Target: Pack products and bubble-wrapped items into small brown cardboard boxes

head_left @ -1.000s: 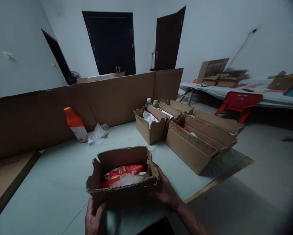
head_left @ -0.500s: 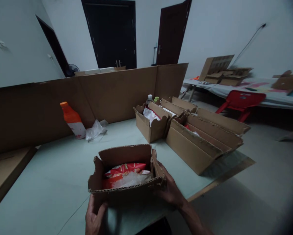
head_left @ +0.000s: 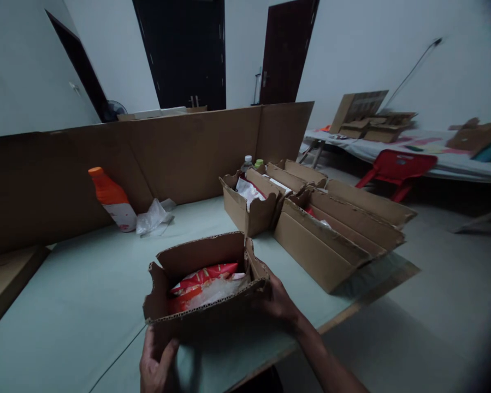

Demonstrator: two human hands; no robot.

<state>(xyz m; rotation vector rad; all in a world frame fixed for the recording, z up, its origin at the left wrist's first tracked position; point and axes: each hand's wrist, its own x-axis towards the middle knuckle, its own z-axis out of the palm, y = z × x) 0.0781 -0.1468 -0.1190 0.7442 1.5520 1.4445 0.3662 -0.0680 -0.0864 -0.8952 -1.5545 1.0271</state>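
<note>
Both my hands grip a small open cardboard box [head_left: 200, 252] near the table's front edge. My left hand [head_left: 157, 357] holds its near left corner, thumb on the near wall. On the right end, my right hand [head_left: 280, 300] wraps round the side, its fingers partly hidden by the box. Inside lie a red printed packet [head_left: 206, 275] and crumpled clear plastic [head_left: 216, 290]. Whether the box bottom touches the table cannot be made out.
An orange-and-white bottle [head_left: 113, 202] and a crumpled clear bag [head_left: 155, 217] stand by a cardboard partition [head_left: 200, 153]. Filled cardboard boxes [head_left: 319, 251] stand at the right, near the table edge. A flat cardboard piece [head_left: 7, 278] lies at left. A red chair [head_left: 401, 169] is beyond.
The box, held in both hands, has shifted slightly left and tilted a little, its right side higher. The whole view has also moved slightly.
</note>
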